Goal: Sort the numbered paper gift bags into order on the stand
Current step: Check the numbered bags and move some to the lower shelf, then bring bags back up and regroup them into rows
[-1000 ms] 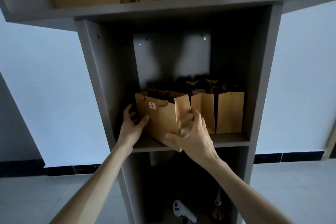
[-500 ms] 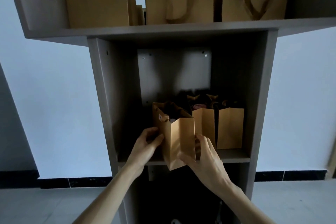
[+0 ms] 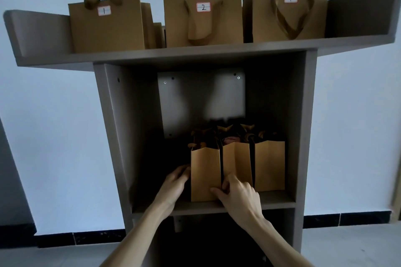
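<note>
Three brown paper gift bags stand on the stand's top shelf (image 3: 195, 54): the bag labelled 1 (image 3: 106, 26) at left, the bag labelled 2 (image 3: 202, 21) in the middle, the bag labelled 4 (image 3: 289, 14) at right. In the middle compartment three more bags stand side-on, labels hidden. My left hand (image 3: 174, 182) holds the left face of the leftmost bag (image 3: 205, 174). My right hand (image 3: 237, 194) grips its lower right corner, fingers in the gap beside the middle bag (image 3: 236, 160). The right bag (image 3: 270, 165) stands apart from my hands.
The grey stand's side panels (image 3: 112, 136) close in the compartment left and right, and its shelf board (image 3: 277, 201) shows bare at the front right. A dark lower compartment opens beneath. A pale wall and tiled floor (image 3: 347, 245) surround the stand.
The bag I hold has turned from label-forward to side-on and slid right against the other two bags. The view has tilted up, bringing the top shelf bags into sight.
</note>
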